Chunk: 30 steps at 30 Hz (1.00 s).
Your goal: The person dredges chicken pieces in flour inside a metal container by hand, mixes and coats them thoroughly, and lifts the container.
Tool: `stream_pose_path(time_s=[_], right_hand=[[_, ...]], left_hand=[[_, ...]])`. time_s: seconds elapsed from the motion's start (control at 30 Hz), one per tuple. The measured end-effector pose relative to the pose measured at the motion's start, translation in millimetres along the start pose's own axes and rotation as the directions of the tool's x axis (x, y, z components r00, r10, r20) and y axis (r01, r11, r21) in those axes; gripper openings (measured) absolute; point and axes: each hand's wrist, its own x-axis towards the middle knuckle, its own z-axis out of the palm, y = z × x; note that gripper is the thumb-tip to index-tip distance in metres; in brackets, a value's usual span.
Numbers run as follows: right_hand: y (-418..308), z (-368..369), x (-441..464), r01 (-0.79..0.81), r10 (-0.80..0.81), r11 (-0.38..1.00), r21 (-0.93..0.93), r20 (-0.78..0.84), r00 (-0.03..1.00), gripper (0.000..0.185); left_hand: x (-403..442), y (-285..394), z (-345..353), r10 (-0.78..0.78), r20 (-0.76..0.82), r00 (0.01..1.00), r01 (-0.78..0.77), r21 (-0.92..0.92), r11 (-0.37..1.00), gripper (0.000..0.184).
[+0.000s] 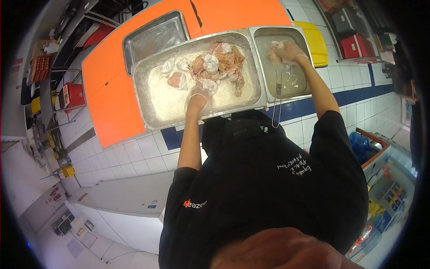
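Note:
A large steel pan (152, 107) holds white flour, with raw chicken pieces (230, 60) heaped toward its right side, some of them coated white. My left hand (198, 97) is down in the flour at the pan's near side, against a floured chicken piece (208, 85); its fingers are hidden by flour. In the smaller steel pan (268, 92) of cloudy liquid on the right, my right hand (290, 51) is closed around a pale floured piece of chicken (274, 49). A long wire handle (277, 96) leans over that pan's near edge.
The pans rest by an orange tabletop (105, 80), with a steel tray (154, 38) behind the flour pan. A yellow lid-like object (316, 45) lies beyond the liquid pan. To the lower left stands a white chest-like unit (121, 193).

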Motion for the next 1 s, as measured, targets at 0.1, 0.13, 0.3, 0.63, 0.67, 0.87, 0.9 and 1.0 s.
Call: stream_pose_path(time_s=[0.1, 0.13, 0.3, 0.63, 0.67, 0.87, 0.9, 1.0], right_hand=[[21, -18, -10, 0.06, -0.079, 0.933, 0.355, 0.041, 0.996, 0.044], [23, -22, -16, 0.061, -0.116, 0.844, 0.532, 0.07, 0.991, 0.04], [14, -18, -41, 0.052, -0.028, 0.714, 0.698, -0.046, 0.999, 0.037], [13, -8, -71, 0.061, -0.007, 0.772, 0.633, -0.088, 0.996, 0.059], [6, -11, -82, 0.037, 0.026, 0.758, 0.651, -0.087, 0.996, 0.061], [-78, -41, -129, 0.167, -0.085, 0.655, 0.737, -0.148, 0.985, 0.065], [-92, -39, -131, 0.209, -0.12, 0.633, 0.745, -0.173, 0.978, 0.065], [-142, -41, -141, 0.067, -0.22, 0.657, 0.751, 0.105, 0.97, 0.066]], left_hand=[[-16, 17, -16, -0.009, 0.063, 0.998, 0.009, 0.001, 1.0, 0.072], [-18, 18, -15, -0.008, 0.062, 0.998, 0.008, -0.006, 1.0, 0.072], [-8, 19, -6, -0.087, 0.203, 0.975, 0.087, 0.006, 0.996, 0.09], [-16, -5, -8, -0.038, -0.112, 0.993, 0.029, -0.078, 0.997, 0.08], [-16, -15, -10, -0.062, -0.159, 0.985, 0.014, -0.286, 0.958, 0.072], [-59, -3, -67, -0.187, 0.153, 0.97, 0.209, -0.92, 0.331, 0.052], [-61, -9, -69, -0.122, 0.198, 0.973, 0.226, -0.932, 0.283, 0.049], [-75, 5, -82, -0.252, 0.129, 0.959, 0.196, -0.945, 0.262, 0.049]])
